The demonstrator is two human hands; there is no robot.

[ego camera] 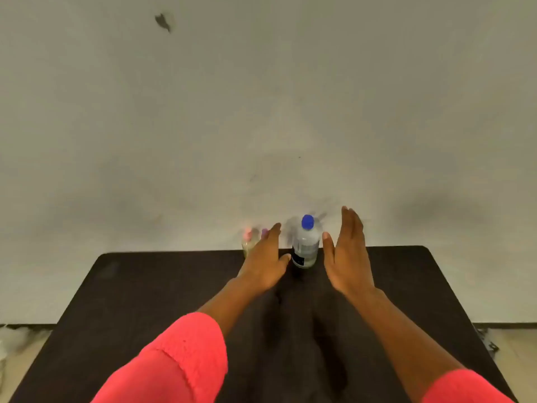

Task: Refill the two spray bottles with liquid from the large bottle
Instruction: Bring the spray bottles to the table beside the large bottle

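The large clear bottle (306,245) with a blue cap stands upright near the far edge of the dark table (145,301). My left hand (266,260) is stretched out just left of it with straight fingers, holding nothing. My right hand (347,251) is held flat on edge just right of the bottle, apart from it. Behind my left hand stand two small spray bottles, mostly hidden: one with a pink top (248,238) and one with a purple top (264,231), both blurred.
A pale wall (261,112) rises directly behind the table's far edge. Light floor (511,353) shows past the table's left and right sides. Red sleeves cover both my forearms near the frame's bottom.
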